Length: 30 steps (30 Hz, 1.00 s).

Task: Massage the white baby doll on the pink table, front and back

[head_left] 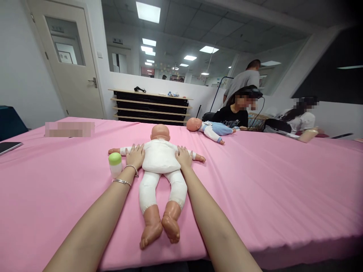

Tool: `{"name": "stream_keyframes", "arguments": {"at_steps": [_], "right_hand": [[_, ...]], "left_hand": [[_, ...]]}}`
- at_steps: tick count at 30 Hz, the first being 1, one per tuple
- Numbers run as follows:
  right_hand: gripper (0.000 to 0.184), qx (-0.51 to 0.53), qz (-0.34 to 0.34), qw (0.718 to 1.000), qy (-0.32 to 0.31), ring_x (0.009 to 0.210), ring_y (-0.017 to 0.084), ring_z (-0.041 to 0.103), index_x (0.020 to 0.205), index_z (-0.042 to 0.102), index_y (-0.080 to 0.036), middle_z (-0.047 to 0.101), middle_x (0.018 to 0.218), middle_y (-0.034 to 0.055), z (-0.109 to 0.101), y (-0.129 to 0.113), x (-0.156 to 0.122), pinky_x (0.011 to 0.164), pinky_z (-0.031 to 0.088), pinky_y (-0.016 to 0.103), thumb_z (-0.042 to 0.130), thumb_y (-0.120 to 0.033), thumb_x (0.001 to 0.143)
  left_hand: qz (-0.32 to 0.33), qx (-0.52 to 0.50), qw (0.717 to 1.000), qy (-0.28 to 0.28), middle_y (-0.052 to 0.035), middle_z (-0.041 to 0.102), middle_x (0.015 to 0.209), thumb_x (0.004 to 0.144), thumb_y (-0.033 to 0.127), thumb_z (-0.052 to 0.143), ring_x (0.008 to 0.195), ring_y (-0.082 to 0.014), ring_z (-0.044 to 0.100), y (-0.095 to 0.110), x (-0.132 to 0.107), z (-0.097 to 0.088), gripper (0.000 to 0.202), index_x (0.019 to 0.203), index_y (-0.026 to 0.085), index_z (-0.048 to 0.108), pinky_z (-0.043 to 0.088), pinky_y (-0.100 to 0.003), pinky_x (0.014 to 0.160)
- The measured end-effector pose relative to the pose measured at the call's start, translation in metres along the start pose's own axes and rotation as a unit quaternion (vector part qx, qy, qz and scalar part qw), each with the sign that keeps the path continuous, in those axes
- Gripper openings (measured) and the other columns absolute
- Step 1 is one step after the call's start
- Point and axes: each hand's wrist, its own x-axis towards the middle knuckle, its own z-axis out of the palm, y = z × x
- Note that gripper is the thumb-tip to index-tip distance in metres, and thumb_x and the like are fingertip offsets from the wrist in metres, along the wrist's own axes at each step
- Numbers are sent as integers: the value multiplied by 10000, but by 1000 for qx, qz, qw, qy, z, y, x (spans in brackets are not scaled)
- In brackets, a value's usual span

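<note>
A baby doll (159, 158) with a white cloth body lies on the pink table cover (255, 181), head away from me, feet at the near edge. My left hand (135, 155) rests flat on the doll's left shoulder and upper arm; two bracelets sit on that wrist. On the doll's right shoulder, my right hand (183, 156) rests the same way. Both hands press the doll from each side with fingers spread. A small bottle with a green cap (115, 164) stands just left of my left hand.
A second doll in blue and white (210, 129) lies farther back on the table. Two people sit at the far right side and one stands behind them. A dark tablet (8, 146) lies at the left edge. Shelves stand against the back wall.
</note>
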Motion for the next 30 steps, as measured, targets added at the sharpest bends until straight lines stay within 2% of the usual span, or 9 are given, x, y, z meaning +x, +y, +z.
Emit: {"name": "stream_keyframes", "arguments": {"at_steps": [3, 6, 9, 11, 16, 20, 24, 26, 30], "right_hand": [[517, -11, 127, 989, 75, 1375, 251, 179, 1338, 431, -132, 324, 1447, 97, 0, 3, -3, 1099, 34, 545, 276, -342, 891], [540, 4, 108, 985, 132, 1385, 229, 155, 1392, 333, -104, 241, 1482, 106, -4, 3, -1, 1111, 85, 505, 245, -292, 893], [516, 29, -56, 997, 54, 1367, 139, 219, 1403, 317, -190, 276, 1475, 20, -3, 1, 3, 1127, 153, 384, 205, -237, 901], [492, 28, -96, 995, -19, 1343, 132, 277, 1376, 364, -243, 340, 1444, -17, 0, 0, 5, 1130, 145, 394, 223, -236, 905], [428, 2, 43, 998, 36, 1326, 195, 305, 1241, 525, -194, 479, 1346, 33, 2, -2, 1, 1112, 64, 529, 283, -247, 892], [487, 13, 63, 992, 107, 1375, 191, 202, 1339, 416, -130, 338, 1443, 58, -2, -2, -1, 1119, 79, 508, 241, -258, 904], [497, 12, -68, 997, 26, 1373, 151, 211, 1393, 335, -241, 304, 1461, -10, 0, -2, 2, 1131, 73, 471, 233, -235, 907], [481, 3, -40, 999, -6, 1356, 170, 256, 1365, 385, -255, 362, 1432, -1, 2, -2, 3, 1121, 51, 510, 267, -236, 899], [461, 16, 82, 995, 59, 1373, 207, 210, 1313, 460, -179, 360, 1430, 58, 5, 1, 1, 1099, 38, 567, 288, -241, 890]], "left_hand": [[-96, 22, 993, 72, -77, 334, 1447, 883, 312, 301, 1388, -273, 128, -2, -2, 0, 493, 1329, 163, 450, 47, -591, 1095], [-108, 13, 984, 137, -121, 296, 1460, 872, 290, 313, 1385, -263, 149, -2, -1, -1, 537, 1368, 96, 381, 122, -546, 1108], [7, -3, 997, 73, -61, 310, 1460, 903, 281, 238, 1363, -212, 235, 0, 2, -1, 518, 1402, 171, 325, 136, -513, 1119], [47, 7, 999, 12, -27, 363, 1434, 914, 275, 209, 1348, -200, 269, 0, 2, 1, 493, 1378, 217, 367, 109, -522, 1121], [-69, 37, 995, 64, -51, 421, 1395, 881, 250, 280, 1375, -244, 190, -2, -1, 1, 462, 1290, 181, 481, 31, -605, 1091], [-80, 13, 988, 133, -92, 356, 1433, 871, 231, 285, 1376, -228, 190, -1, -1, -3, 508, 1350, 112, 404, 97, -545, 1115], [27, 14, 998, 48, -38, 346, 1442, 897, 243, 247, 1364, -197, 232, 2, 0, -4, 503, 1383, 180, 363, 112, -509, 1127], [10, 22, 1000, 11, -23, 373, 1427, 896, 231, 248, 1361, -204, 238, 1, 0, -2, 486, 1352, 194, 411, 82, -539, 1121], [-74, 10, 995, 61, -41, 374, 1426, 865, 200, 294, 1375, -210, 194, 0, 0, 0, 476, 1304, 142, 469, 23, -543, 1125]]}}
